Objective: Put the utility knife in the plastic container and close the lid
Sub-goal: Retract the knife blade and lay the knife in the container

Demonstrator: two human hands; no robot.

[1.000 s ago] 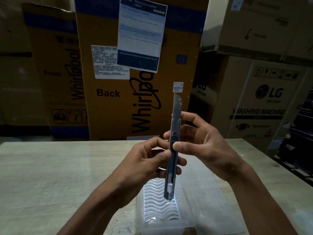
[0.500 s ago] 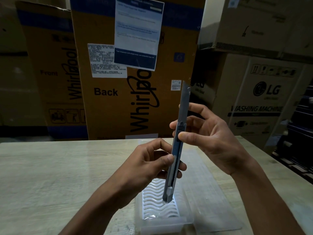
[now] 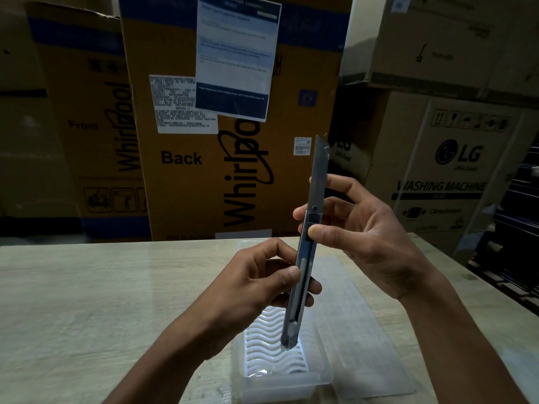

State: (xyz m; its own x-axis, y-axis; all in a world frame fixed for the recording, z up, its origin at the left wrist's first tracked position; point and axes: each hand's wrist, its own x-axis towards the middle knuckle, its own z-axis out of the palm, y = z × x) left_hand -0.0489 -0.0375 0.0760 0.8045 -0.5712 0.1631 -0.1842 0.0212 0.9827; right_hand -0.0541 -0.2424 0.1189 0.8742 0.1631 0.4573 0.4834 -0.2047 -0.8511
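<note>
A slim grey utility knife (image 3: 309,231) stands almost upright in the air, its blade end up and leaning a little right. My left hand (image 3: 262,284) pinches its lower half. My right hand (image 3: 358,237) grips its middle, thumb on the slider. Under the knife's lower end lies a clear plastic container (image 3: 316,377) with a white wavy insert, open. Its clear flat lid (image 3: 358,339) rests on the table just right of it, partly hidden by my right forearm.
The pale wooden table (image 3: 87,301) runs left and right of the container. Behind its far edge stand large cardboard appliance boxes (image 3: 180,158), with more boxes (image 3: 455,176) stacked at the right. Dark racks sit at the far right.
The knife has tilted from upright to leaning right at the top, and more blade shows above its body. My right hand shifted slightly right and up; my left hand stayed put.
</note>
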